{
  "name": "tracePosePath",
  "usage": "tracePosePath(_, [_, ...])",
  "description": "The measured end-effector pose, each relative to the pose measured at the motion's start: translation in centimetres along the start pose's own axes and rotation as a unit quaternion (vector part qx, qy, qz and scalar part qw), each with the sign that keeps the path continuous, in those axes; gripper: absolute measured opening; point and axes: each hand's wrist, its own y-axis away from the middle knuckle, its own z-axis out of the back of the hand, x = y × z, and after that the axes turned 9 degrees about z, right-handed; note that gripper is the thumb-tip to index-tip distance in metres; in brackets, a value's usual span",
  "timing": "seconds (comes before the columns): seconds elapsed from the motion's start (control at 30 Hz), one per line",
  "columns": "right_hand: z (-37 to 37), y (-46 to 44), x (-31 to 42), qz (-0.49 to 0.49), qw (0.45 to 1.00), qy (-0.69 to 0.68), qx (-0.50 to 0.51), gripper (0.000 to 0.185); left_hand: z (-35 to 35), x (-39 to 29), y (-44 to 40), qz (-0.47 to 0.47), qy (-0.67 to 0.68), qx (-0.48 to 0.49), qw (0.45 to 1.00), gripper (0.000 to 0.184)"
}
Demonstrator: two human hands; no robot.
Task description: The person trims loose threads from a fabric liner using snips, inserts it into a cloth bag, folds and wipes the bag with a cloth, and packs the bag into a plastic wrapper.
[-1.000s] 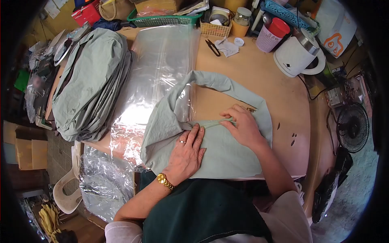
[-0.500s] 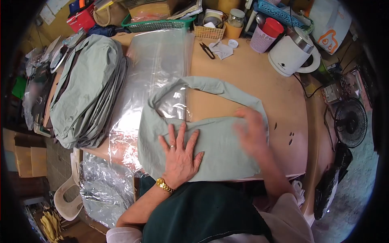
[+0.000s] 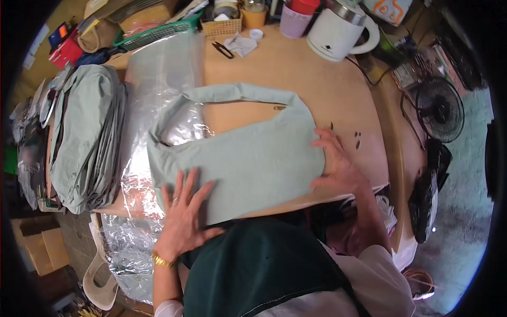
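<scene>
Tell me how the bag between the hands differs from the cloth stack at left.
The bag lies spread almost flat, while the cloth stack is bulky, with many layers. The bag runs crosswise; the stack runs lengthwise. The left hand and right hand are at the bag; neither is at the stack. Both are pale grey-green fabric.

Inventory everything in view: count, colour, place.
Shoulder bag: one, pale green, between hands
Fabric pile: one, pale green, left
Plastic sheeting: uncounted, clear, beside pile
Thread snips: one, black, table's far side
Kettle: one, white, upper right
Cup: one, lilac, left of kettle
Plastic basket: one, green, upper left
Fan: one, black, right
Chair: one, off-white, lower left
Table: one, tan, centre
Other clutter: uncounted, mixed, edges
Garment: one, dark green, bottom
Left hand: one, bare, bag's left
Right hand: one, bare, bag's right
</scene>
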Motion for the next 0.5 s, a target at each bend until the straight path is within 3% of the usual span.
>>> tracePosePath(0.07, [-0.7,1.4,1.6,0.036,0.998,0.059,0.003,0.045,0.2,1.2,1.8,-0.013,-0.032,0.021,0.999,0.081])
tracePosePath(0.13, [-2.0,2.0,2.0,0.075,0.990,0.118,0.006,0.034,-0.9,3.1,2.9,0.019,-0.015,-0.026,0.999,0.058])
tracePosePath(0.2, [-3.9,2.1,0.5,0.132,0.967,0.219,-0.023,0.023,-1.6,5.2,3.1,0.009,0.005,-0.050,0.999,0.048])
tracePosePath(0.23, [-4.0,2.0,0.4,0.124,0.967,0.219,-0.024,0.023,-1.6,5.4,3.0,0.004,0.026,-0.074,0.997,0.038])
tracePosePath(0.33, [-2.6,1.5,0.0,0.054,0.968,0.236,-0.072,0.023,-1.0,5.1,3.1,-0.002,-0.038,-0.061,0.997,0.033])
tracePosePath(0.4, [0.1,1.4,1.4,-0.040,0.989,0.135,0.039,0.017,0.8,3.9,3.1,0.026,-0.024,0.008,0.999,0.031])
tracePosePath(0.43, [0.4,1.2,2.7,-0.047,0.989,0.136,0.039,0.017,1.2,2.7,3.0,0.020,-0.024,0.013,0.999,0.031])
tracePosePath(0.5, [-0.8,-0.9,6.0,-0.015,0.981,0.078,-0.178,0.022,1.4,0.9,2.2,0.031,0.005,-0.162,0.986,0.039])
